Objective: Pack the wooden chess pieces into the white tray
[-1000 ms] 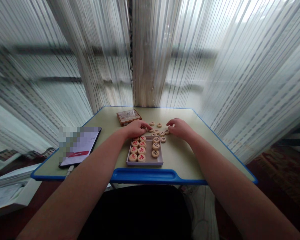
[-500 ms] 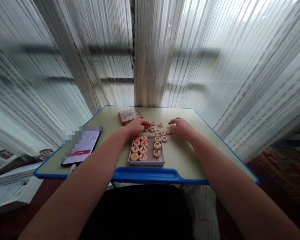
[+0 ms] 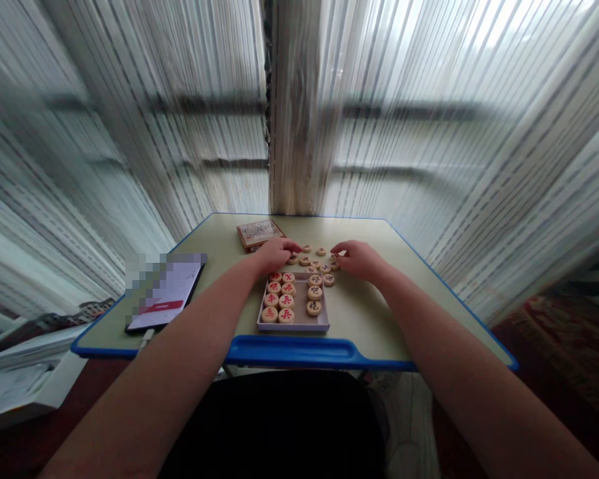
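My left hand (image 3: 275, 254) is left of the loose pieces, index finger stretched out over a Chinese chess piece (image 3: 292, 259) and thumb apart from it. On the other side, my right hand (image 3: 358, 257) has finger and thumb pinched at a piece (image 3: 335, 255), mostly covered by the fingertips. Between the hands lie several loose round wooden pieces (image 3: 325, 268) with dark characters. In front of them a shallow open box (image 3: 299, 326) holds two columns of red-marked pieces (image 3: 286, 301) on its left side and three dark-marked pieces (image 3: 314, 293) on its right.
A printed box lid (image 3: 259, 230) lies at the back left of the table. A tablet (image 3: 172, 289) with a white cable (image 3: 146, 338) rests near the left edge. The pale tabletop (image 3: 379, 319) has a blue rim. Striped curtains (image 3: 299, 133) hang behind the table.
My right hand has shifted left toward the loose pieces, its piece moving along at the fingertips. The left hand has barely moved. The box's contents look the same.
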Available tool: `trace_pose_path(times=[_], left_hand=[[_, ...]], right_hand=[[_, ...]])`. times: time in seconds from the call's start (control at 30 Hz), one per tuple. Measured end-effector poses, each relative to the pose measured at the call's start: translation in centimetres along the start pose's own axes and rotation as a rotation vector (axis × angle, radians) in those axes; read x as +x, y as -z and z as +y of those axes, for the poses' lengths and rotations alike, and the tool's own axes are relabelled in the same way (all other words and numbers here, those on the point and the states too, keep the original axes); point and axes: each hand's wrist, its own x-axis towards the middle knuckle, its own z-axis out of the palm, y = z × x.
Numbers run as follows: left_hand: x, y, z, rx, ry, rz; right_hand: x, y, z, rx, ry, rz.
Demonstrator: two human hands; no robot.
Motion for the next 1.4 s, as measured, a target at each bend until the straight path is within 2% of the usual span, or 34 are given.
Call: trace_pose_path(times=[0.13,0.47,0.73,0.93,1.13,1.27,1.4], left_hand=[[0.0,0.0,0.2,0.064,-0.060,-0.018],[0.1,-0.2,0.0,-0.011,-0.178,-0.092],[0.0,-0.2,0.3,0.075,-0.227,-0.106],[-0.4,0.2,1.0,0.142,-0.177,-0.090],[-0.7,0.2,1.4,0.105,-0.142,-0.078],[-0.8,0.2,1.4,0.080,-0.085,-0.099],[-0.9,0.3,1.5,0.039,-0.060,-0.108]], right_hand=[[-0.2,0.0,-0.6,0.008,0.042,-0.011],[0.2,0.0,0.1,-0.038,-0.007,-0.037],[0.2,-0.1,0.2,-0.010,-0.016,-0.038],[0.1,0.4,0.4,-0.054,-0.087,-0.031],[-0.1,1.1,0.3,-0.072,-0.145,-0.046],[-0.2,1.3,0.1,0.031,-0.193,-0.105],[-0.3,1.0,0.1,0.188,-0.207,-0.108]])
